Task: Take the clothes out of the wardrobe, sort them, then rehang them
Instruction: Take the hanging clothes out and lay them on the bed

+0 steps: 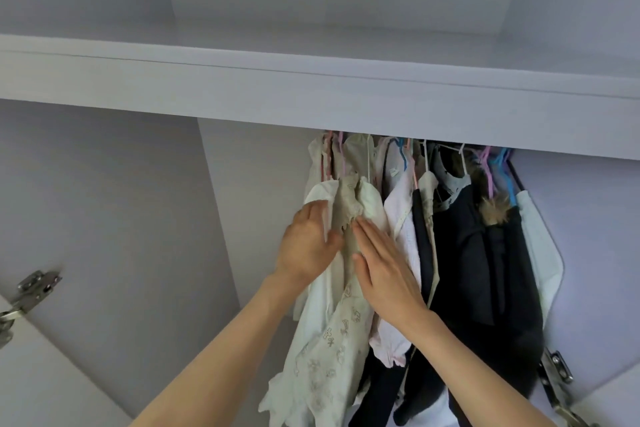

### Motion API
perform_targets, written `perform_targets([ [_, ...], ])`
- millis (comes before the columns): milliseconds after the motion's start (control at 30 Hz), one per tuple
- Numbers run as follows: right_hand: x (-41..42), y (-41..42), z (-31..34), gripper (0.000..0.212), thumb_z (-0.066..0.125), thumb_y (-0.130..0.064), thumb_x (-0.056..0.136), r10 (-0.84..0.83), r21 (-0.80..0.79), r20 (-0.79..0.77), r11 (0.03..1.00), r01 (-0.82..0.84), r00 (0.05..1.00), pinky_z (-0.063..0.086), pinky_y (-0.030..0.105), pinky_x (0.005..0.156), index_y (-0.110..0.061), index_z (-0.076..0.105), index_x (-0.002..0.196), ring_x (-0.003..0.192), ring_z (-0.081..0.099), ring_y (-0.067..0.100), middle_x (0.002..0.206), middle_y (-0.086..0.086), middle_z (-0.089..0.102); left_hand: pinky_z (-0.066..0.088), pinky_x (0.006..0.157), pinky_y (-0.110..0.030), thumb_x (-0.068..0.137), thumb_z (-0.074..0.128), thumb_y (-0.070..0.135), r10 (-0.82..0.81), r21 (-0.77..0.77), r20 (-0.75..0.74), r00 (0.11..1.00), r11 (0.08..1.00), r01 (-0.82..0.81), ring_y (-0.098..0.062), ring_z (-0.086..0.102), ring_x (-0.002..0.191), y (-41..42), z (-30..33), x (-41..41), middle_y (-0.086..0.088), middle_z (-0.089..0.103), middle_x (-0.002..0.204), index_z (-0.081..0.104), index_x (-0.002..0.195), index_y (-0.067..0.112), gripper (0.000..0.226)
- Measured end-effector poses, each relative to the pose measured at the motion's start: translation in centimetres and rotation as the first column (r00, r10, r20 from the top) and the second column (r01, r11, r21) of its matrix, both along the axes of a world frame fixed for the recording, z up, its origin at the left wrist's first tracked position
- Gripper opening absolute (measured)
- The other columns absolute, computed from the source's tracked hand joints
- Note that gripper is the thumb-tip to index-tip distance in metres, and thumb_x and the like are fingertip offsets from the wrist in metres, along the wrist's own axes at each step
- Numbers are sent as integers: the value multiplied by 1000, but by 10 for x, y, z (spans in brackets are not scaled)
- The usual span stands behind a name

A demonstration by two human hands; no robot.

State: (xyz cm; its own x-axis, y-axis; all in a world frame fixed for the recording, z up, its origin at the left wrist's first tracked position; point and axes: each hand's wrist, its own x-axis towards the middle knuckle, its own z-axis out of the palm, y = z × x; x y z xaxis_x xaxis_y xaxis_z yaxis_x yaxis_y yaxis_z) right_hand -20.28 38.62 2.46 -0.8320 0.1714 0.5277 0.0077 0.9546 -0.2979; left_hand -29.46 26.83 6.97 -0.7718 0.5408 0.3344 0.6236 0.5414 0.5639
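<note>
- Clothes (408,218) all hang on hangers under the wardrobe shelf (311,94), bunched toward the right side of the bay; the rail itself is hidden behind the shelf's front edge.
- Light garments sit at the left of the bunch, dark ones (485,253) to the right.
- Left hand (308,243) lies on the white garment (320,194) at the left end; its fingers curl at the fabric edge, looks like a grip on it, not certain.
- Right hand (384,263) has flat, straight fingers pressed on the pale patterned garment (339,333); no grip.
- Step, as I judge it: either parting the bunch to pick a piece for taking out, or smoothing rehung pieces. Can't tell which.
- If taking out, next move needs a hand up at the hanger hooks (401,149) to lift one off; hooks are packed tight, snag risk with neighbours.
</note>
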Motion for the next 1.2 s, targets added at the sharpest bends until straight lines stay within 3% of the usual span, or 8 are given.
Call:
perform_targets([
  [167, 1, 3, -4, 48, 30, -27, 96, -12, 19, -23, 1000, 12, 1000, 21, 34, 113, -8, 38, 140, 138, 25, 10, 147, 5, 36, 41, 92, -36, 94, 45, 18, 158, -28, -41, 987, 987, -159, -28, 42, 117, 2, -1, -20, -13, 47, 127, 45, 129, 3, 38],
  [333, -3, 3, -4, 57, 16, -44, 99, 5, 7, -15, 1000, -5, 1000, 19, 37, 115, -11, 39, 140, 142, 15, 12, 148, 1, 34, 43, 89, -28, 96, 45, 12, 30, 211, 103, 994, 976, -51, -28, 55, 105, 3, -4, -26, -13, 50, 119, 53, 121, -2, 29],
  [533, -1, 9, -5, 61, 11, -52, 95, 39, -61, 33, 997, -37, 999, 15, 38, 116, -19, 24, 145, 142, 2, 2, 152, -9, 19, 32, 73, -9, 95, 46, 9, 63, 355, 83, 995, 931, -89, -14, 49, 88, -5, 4, -36, -10, 55, 107, 58, 112, -3, 23],
  [800, -15, 2, 11, 43, 38, -36, 93, -23, -126, -201, 992, -3, 979, 40, 34, 103, -12, 63, 118, 122, 44, 8, 124, 2, 59, 34, 66, 0, 96, 46, 10, 55, 462, 89, 995, 883, -90, -1, 51, 78, -27, 7, -24, -2, 54, 96, 57, 105, 5, 16],
  [900, -25, -16, 35, 43, 38, -35, 92, -44, -234, -210, 972, -6, 977, 39, 24, 98, -11, 64, 117, 114, 46, 8, 119, 1, 60, 34, 71, -1, 95, 46, 10, 22, 487, 66, 998, 872, -51, 7, 51, 84, -42, -2, -12, 1, 55, 98, 57, 105, 10, 15],
  [1033, -54, -46, 74, 34, 44, -21, 97, 75, -572, -50, 815, -90, 996, 38, 17, 91, -12, 52, 129, 104, 52, 8, 116, -2, 57, 37, 78, -5, 95, 47, 9, -8, 493, 42, 999, 870, -14, 5, 51, 91, -57, -9, 2, 6, 55, 99, 54, 103, 17, 13],
  [1133, -82, -68, 97, 22, 42, -17, 98, 128, -848, -19, 523, -84, 992, 44, 23, 80, -10, 62, 102, 86, 57, 11, 98, 2, 64, 37, 80, -6, 97, 45, 15, -17, 446, 45, 999, 895, -5, 0, 51, 93, -70, -19, 12, 3, 54, 102, 55, 106, 11, 15],
  [1200, -94, -81, 95, 20, 44, -14, 97, 121, -909, -3, 412, -53, 993, 50, 30, 78, -14, 61, 86, 74, 60, 16, 81, 3, 65, 36, 82, -6, 97, 43, 22, 2, 397, 64, 998, 917, -27, -2, 51, 93, -84, -31, 19, 2, 53, 105, 55, 110, 9, 22],
])
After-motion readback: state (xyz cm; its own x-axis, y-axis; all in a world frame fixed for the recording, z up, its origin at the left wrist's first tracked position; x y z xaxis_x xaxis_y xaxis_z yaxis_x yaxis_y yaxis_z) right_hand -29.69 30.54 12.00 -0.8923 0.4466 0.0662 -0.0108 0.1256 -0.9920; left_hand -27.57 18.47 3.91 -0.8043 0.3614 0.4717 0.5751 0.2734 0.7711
